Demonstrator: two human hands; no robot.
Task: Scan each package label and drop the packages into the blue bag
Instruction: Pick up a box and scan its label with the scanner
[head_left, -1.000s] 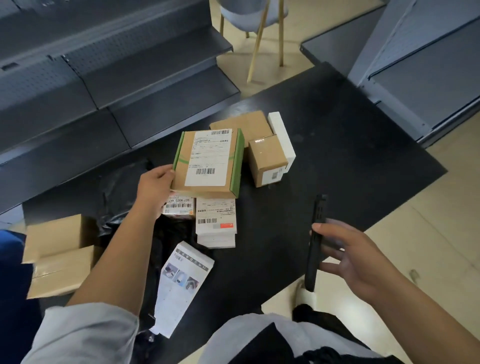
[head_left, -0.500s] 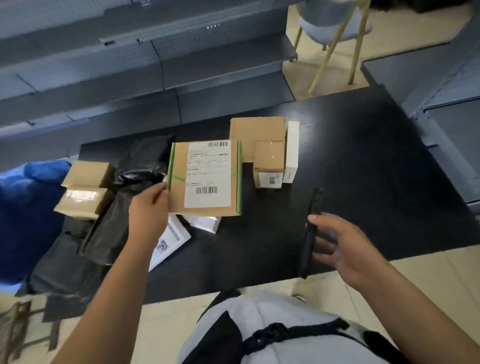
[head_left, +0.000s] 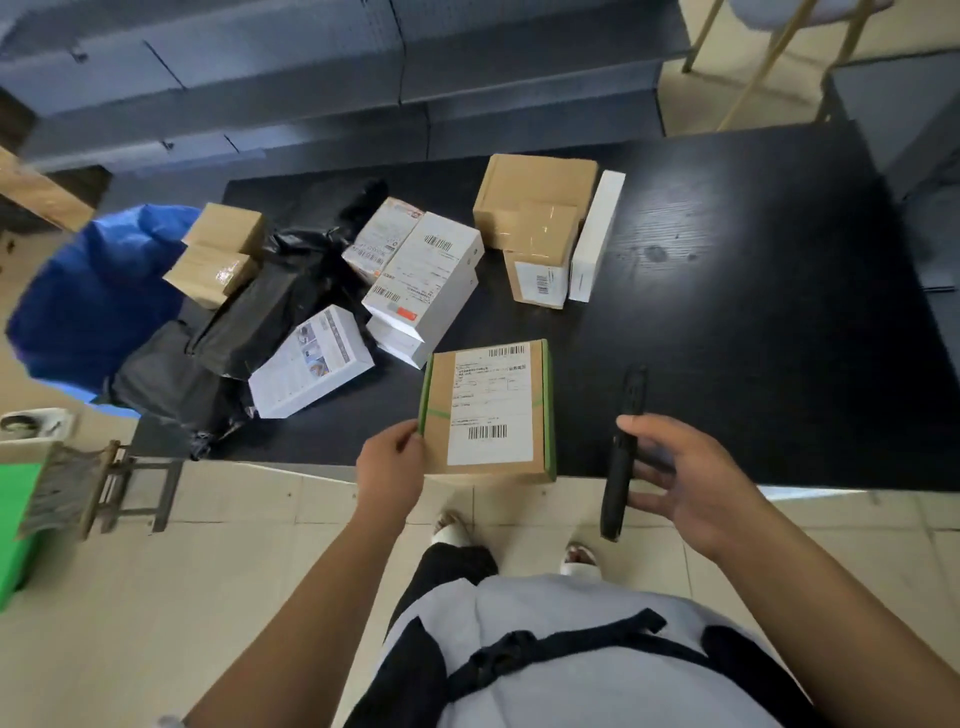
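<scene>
At the near table edge my left hand (head_left: 390, 470) pinches the green-edged box (head_left: 488, 410) label-up, right hand (head_left: 691, 478) loosely holds the scanner (head_left: 621, 457) beside it; scan step, next aim at barcode, then blue bag (head_left: 98, 296) far left.

Left hand (head_left: 392, 470) pinching the lower left corner of a green-edged box (head_left: 488, 408), label up, over the near edge of the black bench (head_left: 753, 291). Right hand (head_left: 691, 478) just right of the box, fingers curled round a black scanner (head_left: 621, 457) held upright. Beyond the box, white boxes (head_left: 421, 280) and brown boxes (head_left: 537, 218). Far left of the box, a blue bag (head_left: 98, 291).
</scene>
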